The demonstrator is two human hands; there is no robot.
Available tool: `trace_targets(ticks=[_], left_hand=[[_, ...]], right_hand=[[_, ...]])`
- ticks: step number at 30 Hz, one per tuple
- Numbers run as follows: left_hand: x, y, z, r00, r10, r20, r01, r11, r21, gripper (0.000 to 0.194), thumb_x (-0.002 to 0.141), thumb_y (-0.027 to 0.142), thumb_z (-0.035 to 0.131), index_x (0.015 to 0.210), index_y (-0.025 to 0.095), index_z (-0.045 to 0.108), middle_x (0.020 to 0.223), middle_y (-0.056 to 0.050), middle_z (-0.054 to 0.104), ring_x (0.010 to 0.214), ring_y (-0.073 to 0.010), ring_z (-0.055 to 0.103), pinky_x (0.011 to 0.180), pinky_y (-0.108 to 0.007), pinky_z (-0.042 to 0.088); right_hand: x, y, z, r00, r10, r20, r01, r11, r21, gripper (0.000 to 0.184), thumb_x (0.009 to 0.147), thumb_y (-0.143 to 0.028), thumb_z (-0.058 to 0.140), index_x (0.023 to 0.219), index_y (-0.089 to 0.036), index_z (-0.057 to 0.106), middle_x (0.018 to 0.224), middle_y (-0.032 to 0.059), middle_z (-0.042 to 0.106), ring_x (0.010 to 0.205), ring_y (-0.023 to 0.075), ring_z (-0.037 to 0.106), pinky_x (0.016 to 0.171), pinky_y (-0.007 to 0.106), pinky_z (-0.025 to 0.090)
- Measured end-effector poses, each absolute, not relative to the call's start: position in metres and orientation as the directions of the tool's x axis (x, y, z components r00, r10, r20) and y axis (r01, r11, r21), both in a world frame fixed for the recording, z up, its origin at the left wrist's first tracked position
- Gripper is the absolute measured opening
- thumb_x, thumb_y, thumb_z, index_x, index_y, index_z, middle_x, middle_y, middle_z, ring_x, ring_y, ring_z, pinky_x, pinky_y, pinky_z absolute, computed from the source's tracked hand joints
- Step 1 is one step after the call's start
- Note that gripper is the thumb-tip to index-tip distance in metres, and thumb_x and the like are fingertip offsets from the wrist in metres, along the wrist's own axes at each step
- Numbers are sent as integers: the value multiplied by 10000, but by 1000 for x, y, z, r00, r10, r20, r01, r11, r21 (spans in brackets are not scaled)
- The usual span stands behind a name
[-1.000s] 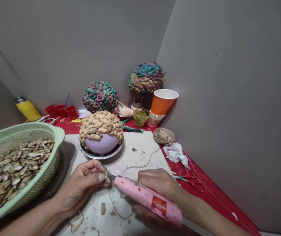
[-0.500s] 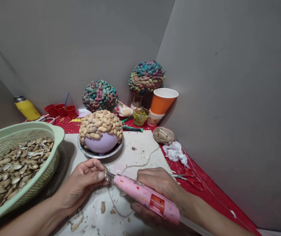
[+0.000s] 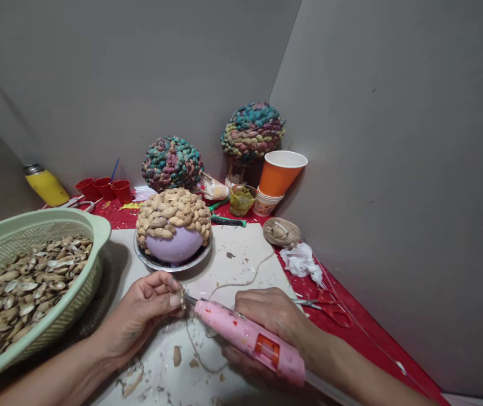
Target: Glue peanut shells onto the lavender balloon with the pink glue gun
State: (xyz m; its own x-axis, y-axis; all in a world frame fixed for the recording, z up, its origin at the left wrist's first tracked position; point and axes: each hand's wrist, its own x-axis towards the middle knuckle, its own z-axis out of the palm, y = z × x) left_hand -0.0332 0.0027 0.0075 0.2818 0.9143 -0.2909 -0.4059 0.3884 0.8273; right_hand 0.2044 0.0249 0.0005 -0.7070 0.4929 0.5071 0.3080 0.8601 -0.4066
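Note:
My right hand grips a pink glue gun, its nozzle pointing left at a small nut shell pinched in the fingers of my left hand. Both hands hover low over a white board. Just behind them a purple ball, its top half covered in glued nut shells, sits on a metal plate. A green basket full of loose shells stands at my left.
Two painted shell balls stand at the back by the wall. An orange cup, a twine roll, crumpled tissue, red scissors, small red cups and a yellow bottle lie around on the red cloth.
Hardly anything moved. The glue gun and my right hand edged slightly left toward the shell; my left hand keeps its pinch.

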Motion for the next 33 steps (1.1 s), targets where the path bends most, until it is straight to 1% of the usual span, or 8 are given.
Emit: trace_targets(ticks=[7,12,17,20,24,29,33], left_hand=[[-33,2,7,277,920,-278,-383,372,846,159,727,165,786,794,147,644,692,11,629,608,-78,553,610,-186,454],[-33,3,7,277,918,-283,-392,377,839,190,711,169,797,811,148,637,721,1,637,630,-92,577,645,-210,479],[-33,3,8,281,914,-292,-392,387,834,204,712,178,798,820,149,627,734,-7,642,649,-104,592,680,-235,497],[-34,2,7,287,916,-280,-396,380,836,196,722,171,788,828,151,625,739,-6,645,648,-100,591,672,-225,494],[-34,3,5,291,921,-258,-394,361,845,186,735,165,777,840,151,624,748,-9,650,654,-100,591,672,-221,489],[-32,4,6,278,927,-251,-385,347,855,211,721,166,789,843,151,618,744,-8,646,642,-96,579,656,-213,481],[-32,3,4,265,934,-241,-370,329,869,221,718,169,795,844,151,614,745,-3,639,642,-90,567,644,-200,472]], right_hand=[[206,26,-1,-720,470,510,296,873,-388,396,898,-471,524,618,-205,439,528,-45,438,451,98,345,440,253,216],[206,25,-3,-701,480,528,307,871,-384,386,904,-449,533,618,-204,447,537,-42,447,462,100,370,452,258,225],[206,27,-5,-712,461,530,306,883,-356,415,920,-476,501,613,-202,448,525,-44,439,450,96,350,439,252,226],[206,27,-4,-711,458,533,317,886,-339,416,928,-466,488,610,-202,448,521,-42,438,449,97,347,436,255,232],[206,26,-4,-699,472,537,327,879,-347,377,919,-422,500,616,-202,454,526,-43,442,451,95,366,444,255,237],[206,26,-4,-712,459,531,319,885,-338,373,915,-421,513,621,-196,466,534,-47,445,450,89,363,443,249,232],[206,25,-4,-699,484,525,349,873,-341,409,926,-451,487,606,-198,456,531,-40,447,459,94,357,450,259,229]])
